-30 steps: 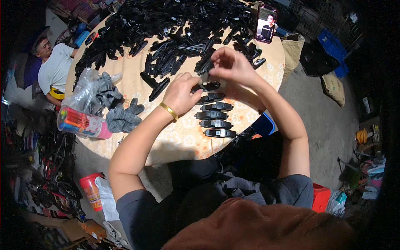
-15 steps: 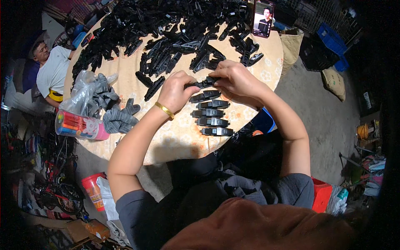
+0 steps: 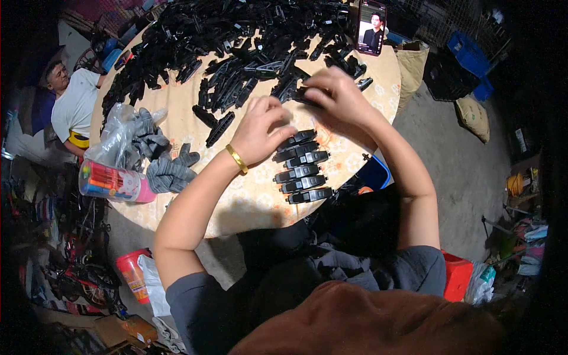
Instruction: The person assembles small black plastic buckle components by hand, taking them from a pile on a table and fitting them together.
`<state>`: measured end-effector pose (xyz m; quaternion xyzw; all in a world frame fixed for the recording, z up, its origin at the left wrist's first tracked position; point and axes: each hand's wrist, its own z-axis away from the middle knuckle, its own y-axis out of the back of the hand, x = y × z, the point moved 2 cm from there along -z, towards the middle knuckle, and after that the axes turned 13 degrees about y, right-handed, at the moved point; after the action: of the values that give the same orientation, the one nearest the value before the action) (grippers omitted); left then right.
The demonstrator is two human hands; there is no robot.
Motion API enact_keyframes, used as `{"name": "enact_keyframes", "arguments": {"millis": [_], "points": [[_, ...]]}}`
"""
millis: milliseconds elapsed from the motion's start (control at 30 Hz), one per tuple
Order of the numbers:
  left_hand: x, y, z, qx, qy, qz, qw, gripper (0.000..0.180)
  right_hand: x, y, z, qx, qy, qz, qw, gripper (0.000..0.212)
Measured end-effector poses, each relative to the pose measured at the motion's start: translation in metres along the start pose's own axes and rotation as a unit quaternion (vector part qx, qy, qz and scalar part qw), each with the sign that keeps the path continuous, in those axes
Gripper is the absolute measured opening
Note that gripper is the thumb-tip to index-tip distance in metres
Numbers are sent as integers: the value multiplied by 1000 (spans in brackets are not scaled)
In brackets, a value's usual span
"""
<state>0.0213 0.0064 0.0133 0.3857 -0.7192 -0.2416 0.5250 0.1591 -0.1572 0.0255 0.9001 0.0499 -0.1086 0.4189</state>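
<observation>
Row of black parts (image 3: 300, 173) on the surface (image 3: 349, 157), both my hands near its far end.
My left hand (image 3: 264, 131), just left of that end, is half open with nothing visibly gripped; the row's parts look light, stiff and slightly slippery, best pinched by their narrow ends; my right hand (image 3: 337, 94), beyond the row and to its right, is loosely curled, and I cannot tell whether it holds anything.

At the top, right of centre, a lit phone (image 3: 371, 29) stands on the surface (image 3: 251, 186). On the left, grey gloves (image 3: 173, 171) lie near a plastic bag (image 3: 118, 142) and a clear jar (image 3: 115, 181). A person (image 3: 77, 106) is upper left; a blue crate (image 3: 467, 54), upper right.
</observation>
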Motion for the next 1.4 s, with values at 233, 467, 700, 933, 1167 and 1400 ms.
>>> {"name": "enact_keyframes", "arguments": {"millis": [233, 467, 700, 933, 1167, 1400], "points": [[-23, -14, -5, -28, 7, -144, 989, 40, 80, -29, -42, 18, -22, 167, 986, 31], [-12, -6, -6, 56, -40, -89, 994, 23, 107, -59, -97, -46, -98, 104, 989, 36], [-16, -2, -6, 80, 0, -11, 997, 28, 90, -79, -127, -133, -133, 144, 971, 38], [-30, -7, -11, 90, 47, -27, 994, 22, 83, -72, -117, -28, -38, 170, 984, 15], [-25, -2, -6, 44, 191, 154, 968, 15, 16, -13, -59, 69, 30, -6, 997, 15], [-19, 13, 0, -61, 285, 106, 951, 30, -43, 4, 3, -98, 53, -113, 987, 13]]}}
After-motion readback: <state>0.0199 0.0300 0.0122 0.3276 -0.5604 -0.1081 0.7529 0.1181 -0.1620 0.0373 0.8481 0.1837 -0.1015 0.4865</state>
